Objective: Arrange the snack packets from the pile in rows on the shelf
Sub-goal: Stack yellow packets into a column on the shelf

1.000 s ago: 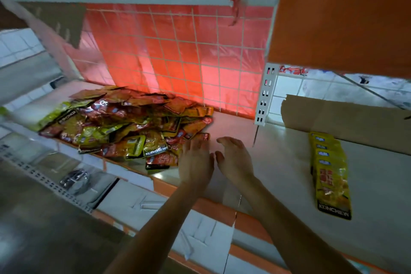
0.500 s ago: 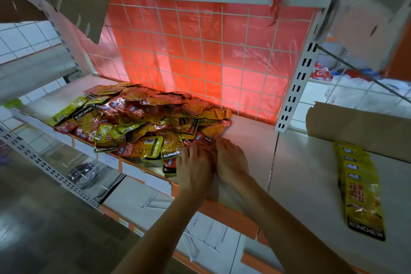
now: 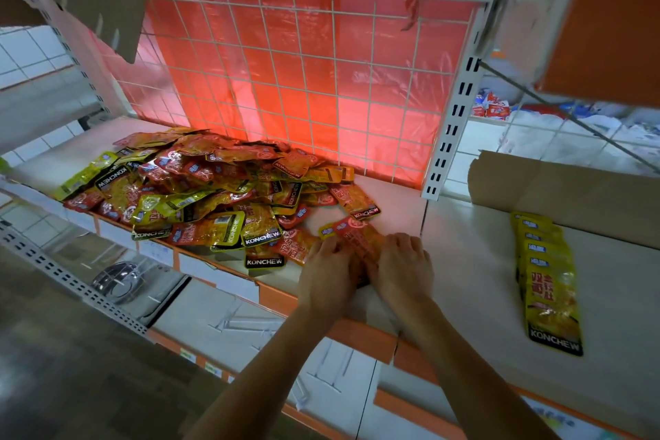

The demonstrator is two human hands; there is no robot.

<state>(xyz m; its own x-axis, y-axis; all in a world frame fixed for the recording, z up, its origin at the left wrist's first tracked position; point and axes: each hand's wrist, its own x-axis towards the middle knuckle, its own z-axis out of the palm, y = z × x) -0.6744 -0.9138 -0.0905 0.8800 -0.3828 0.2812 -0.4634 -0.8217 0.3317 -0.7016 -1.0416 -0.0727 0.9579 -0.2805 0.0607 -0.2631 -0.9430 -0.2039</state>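
Now, on the white shelf [image 3: 464, 261] backed by a red grid panel [image 3: 303, 89], the pile of snack packets [image 3: 214, 196] lies at the left as it did half a second ago, many packets printed KONCHEW in white on black bands. At the right, a lapped row of yellow packets [image 3: 546, 279] runs front to back, the front one also reading KONCHEW beneath red Chinese characters. The person's left hand [image 3: 328, 270] and right hand [image 3: 403, 268], then at the pile's edge, have drawn back toward the shelf front, fingers curled on either side of a red packet [image 3: 359, 239] now lying just clear of the pile.
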